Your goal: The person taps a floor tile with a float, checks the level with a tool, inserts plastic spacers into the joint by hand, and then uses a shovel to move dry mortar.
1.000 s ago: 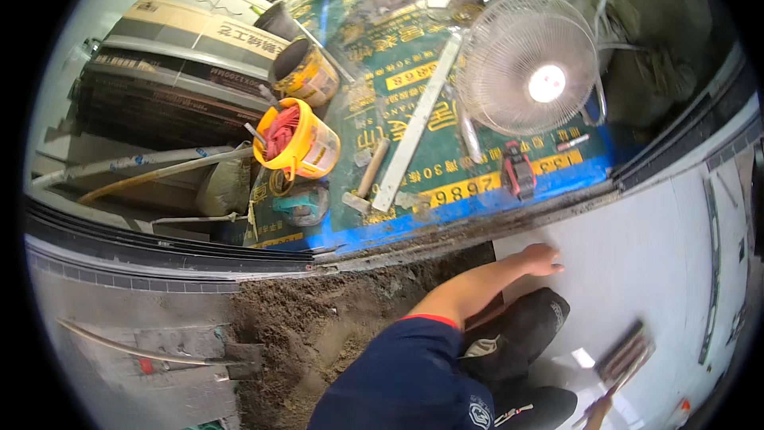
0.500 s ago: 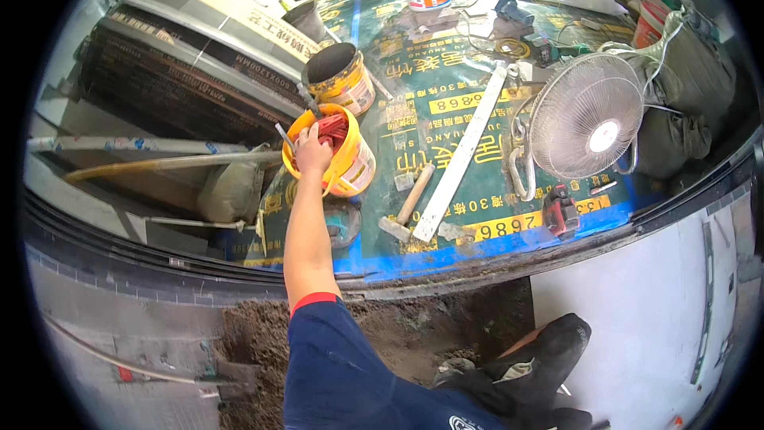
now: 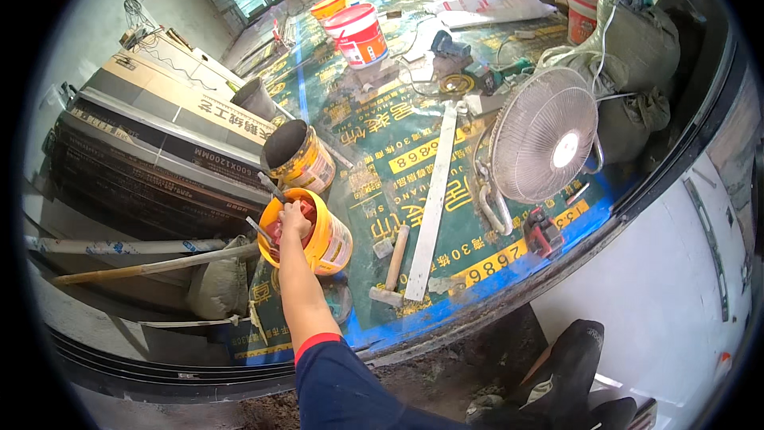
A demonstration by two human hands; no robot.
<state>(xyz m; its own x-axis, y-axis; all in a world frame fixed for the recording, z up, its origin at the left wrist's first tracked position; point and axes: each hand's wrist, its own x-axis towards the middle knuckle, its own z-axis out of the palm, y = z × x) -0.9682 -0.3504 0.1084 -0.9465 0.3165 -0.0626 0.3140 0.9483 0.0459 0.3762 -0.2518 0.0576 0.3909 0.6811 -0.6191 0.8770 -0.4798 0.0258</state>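
Note:
My left arm reaches forward, and my left hand (image 3: 293,221) is down inside a yellow bucket (image 3: 331,245). Its fingers are curled and look closed among red pieces (image 3: 309,209), probably plastic; the fingertips are hidden, so what they grip cannot be made out. Beside the hand, a grey tool handle (image 3: 270,186) and a thin metal rod (image 3: 258,230) stick up over the bucket's rim. Just behind stands a second yellow bucket (image 3: 314,169) with a dark, dirty inside. No part of my right hand shows.
A hammer (image 3: 395,263) and a long white straightedge (image 3: 434,207) lie on the green floor sheeting. Further right are a fan (image 3: 541,135) and a red-black power tool (image 3: 543,232). Stacked boxes (image 3: 151,159) and poles (image 3: 143,263) line the left; a red-white bucket (image 3: 360,36) stands farther back.
The view has tilted up and turned, showing more of the far room and a window. My left hand stays in the yellow bucket, now deeper among the red pieces.

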